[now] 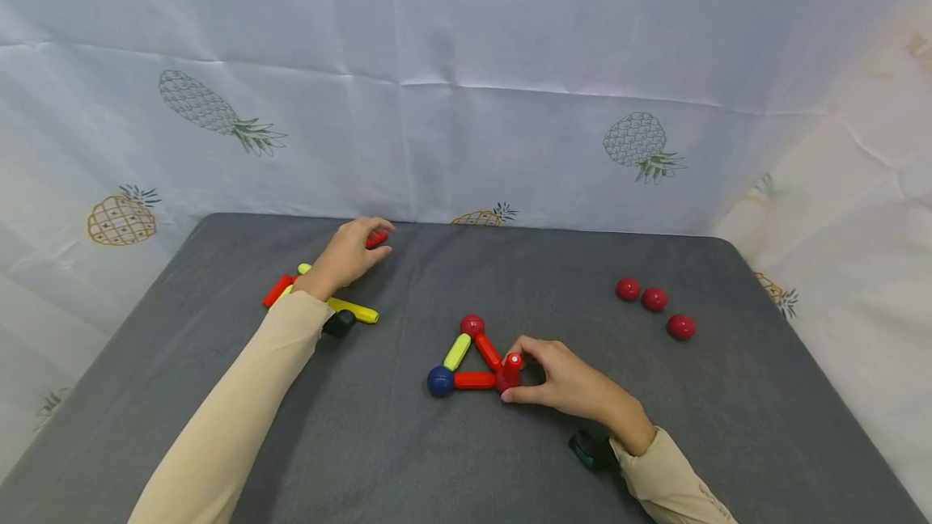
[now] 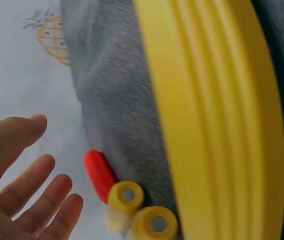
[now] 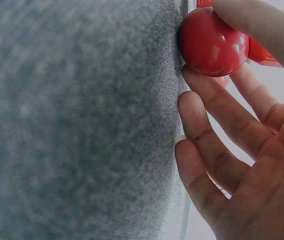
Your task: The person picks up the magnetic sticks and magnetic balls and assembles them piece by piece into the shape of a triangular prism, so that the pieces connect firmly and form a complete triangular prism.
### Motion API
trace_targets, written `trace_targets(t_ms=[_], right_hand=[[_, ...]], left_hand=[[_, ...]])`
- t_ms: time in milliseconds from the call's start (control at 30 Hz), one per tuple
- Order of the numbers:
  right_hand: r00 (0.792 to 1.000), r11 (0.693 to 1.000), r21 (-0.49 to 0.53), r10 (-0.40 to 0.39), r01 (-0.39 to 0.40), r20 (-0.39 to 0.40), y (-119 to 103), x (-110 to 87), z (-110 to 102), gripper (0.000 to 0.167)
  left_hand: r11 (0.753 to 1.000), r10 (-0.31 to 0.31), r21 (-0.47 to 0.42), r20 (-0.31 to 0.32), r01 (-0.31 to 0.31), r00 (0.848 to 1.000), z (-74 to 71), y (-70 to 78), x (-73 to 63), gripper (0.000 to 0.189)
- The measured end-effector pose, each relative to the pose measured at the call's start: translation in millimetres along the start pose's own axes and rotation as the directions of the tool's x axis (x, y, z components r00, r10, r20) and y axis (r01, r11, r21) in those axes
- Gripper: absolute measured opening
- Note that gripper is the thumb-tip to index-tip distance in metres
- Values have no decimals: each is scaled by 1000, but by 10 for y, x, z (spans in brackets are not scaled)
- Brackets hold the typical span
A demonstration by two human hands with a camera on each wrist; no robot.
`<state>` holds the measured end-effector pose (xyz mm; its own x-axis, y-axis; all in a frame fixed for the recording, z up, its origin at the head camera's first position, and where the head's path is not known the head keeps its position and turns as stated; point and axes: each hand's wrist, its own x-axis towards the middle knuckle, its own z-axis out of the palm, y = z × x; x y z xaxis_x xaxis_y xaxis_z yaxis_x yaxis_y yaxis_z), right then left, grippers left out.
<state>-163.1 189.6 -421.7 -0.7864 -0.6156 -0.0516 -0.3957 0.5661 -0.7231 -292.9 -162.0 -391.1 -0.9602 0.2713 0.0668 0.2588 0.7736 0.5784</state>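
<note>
A flat triangle of magnetic rods and balls lies mid-table: a blue ball, a red ball at the far corner, a yellow-green rod and two red rods, one along the near side. At its right corner my right hand pinches another red ball between thumb and fingers. A red rod stands up from that ball. My left hand reaches over the far left, fingers loosely bent and apart, beside a loose red rod. Nothing shows between its fingers.
More red and yellow rods lie under the left wrist, including a long yellow one. Three loose red balls, one nearest the front, sit at the right. A pineapple-print curtain hangs behind the grey table.
</note>
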Motion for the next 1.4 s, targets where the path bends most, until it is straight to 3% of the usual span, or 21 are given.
trace_targets(t_ms=[600, 867, 1400], right_hand=[[1000, 1000, -12, 9, -9, -7, 1, 8, -1, 32], [1000, 1000, -7, 9, -9, -4, -5, 11, -3, 31], [1000, 1000, -9, 7, -7, -1, -8, 7, -7, 31]], left_hand=[[989, -116, 103, 115, 104, 987, 37, -123, 154, 50], [988, -87, 135, 124, 70, 989, 60, -109, 161, 42], [994, -43, 101, 133, 30, 990, 96, -78, 143, 38]])
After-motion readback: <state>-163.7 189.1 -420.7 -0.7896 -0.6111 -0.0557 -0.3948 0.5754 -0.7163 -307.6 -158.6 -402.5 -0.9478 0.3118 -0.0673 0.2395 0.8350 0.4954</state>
